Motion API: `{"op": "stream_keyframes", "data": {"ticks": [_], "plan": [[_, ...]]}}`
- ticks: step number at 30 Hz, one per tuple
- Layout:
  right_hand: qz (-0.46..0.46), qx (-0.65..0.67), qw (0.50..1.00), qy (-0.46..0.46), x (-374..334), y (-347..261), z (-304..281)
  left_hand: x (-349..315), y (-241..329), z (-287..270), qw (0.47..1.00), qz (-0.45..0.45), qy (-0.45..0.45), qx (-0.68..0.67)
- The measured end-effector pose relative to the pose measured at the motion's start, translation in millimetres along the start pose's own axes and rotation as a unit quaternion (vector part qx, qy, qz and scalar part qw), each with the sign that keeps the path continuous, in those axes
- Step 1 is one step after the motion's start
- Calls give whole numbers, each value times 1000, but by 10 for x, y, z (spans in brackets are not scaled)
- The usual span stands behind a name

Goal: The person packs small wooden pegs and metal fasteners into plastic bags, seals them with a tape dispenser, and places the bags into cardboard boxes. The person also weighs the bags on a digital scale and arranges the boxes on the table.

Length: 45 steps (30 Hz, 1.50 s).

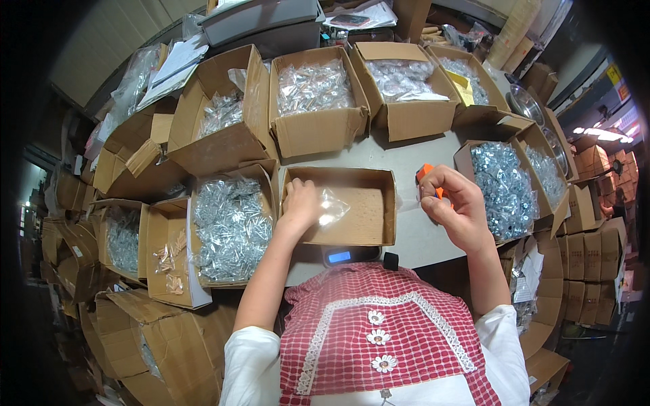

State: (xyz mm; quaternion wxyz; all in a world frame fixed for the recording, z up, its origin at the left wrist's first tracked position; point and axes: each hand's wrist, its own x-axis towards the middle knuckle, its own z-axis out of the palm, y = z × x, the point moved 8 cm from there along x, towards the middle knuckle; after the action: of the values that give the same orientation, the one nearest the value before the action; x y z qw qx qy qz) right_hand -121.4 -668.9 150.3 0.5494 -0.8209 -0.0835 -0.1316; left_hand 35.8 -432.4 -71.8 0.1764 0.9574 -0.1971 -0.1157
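Inside the left end of a shallow open cardboard box (372, 231), my left hand (302, 204) has its fingers curled at the edge of a clear plastic bag (333, 208). The bag lies over the box's bare bottom; what it contains is hard to see. To the right of that box, my right hand (458, 206) is raised above the table with thumb and fingers pinched together. Right behind those fingers is a bright orange object (425, 171), mostly hidden. Whatever the pinch holds is too small to make out.
A scale with a lit blue display (340, 257) sits at the near edge of the pale table (325, 157). Cardboard boxes of bagged metal hardware surround it: screw-like pieces (230, 227) left, blue-grey metal parts (502, 186) right, clear packets (315, 86) behind. A yellow paper (461, 86) lies back right.
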Motion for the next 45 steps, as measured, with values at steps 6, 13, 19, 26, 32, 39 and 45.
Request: {"op": "stream_keyframes", "data": {"ticks": [6, 13, 19, 26, 32, 39, 45], "plan": [[3, -24, 1000, 17, -21, -3, -17, -36, 136, -99, 993, 50, 36, -96], [-48, 25, 997, 54, 25, -54, 49, -660, 857, -796, 901, 110, 32, -418], [40, 49, 998, -27, 0, 1, 336, -1083, 1300, -1309, 881, 182, 97, -426], [48, 123, 990, 42, -101, -75, 261, -1203, 1383, -1289, 799, 152, 18, -581], [17, 161, 982, 94, -157, -106, 210, -1283, 1456, -1193, 692, 117, -82, -708], [84, 197, 976, 45, -81, -13, 248, -1232, 1356, -1137, 691, 87, -78, -714], [70, 158, 984, 35, -89, -48, 300, -1168, 1234, -1125, 663, 61, -14, -746]]}}
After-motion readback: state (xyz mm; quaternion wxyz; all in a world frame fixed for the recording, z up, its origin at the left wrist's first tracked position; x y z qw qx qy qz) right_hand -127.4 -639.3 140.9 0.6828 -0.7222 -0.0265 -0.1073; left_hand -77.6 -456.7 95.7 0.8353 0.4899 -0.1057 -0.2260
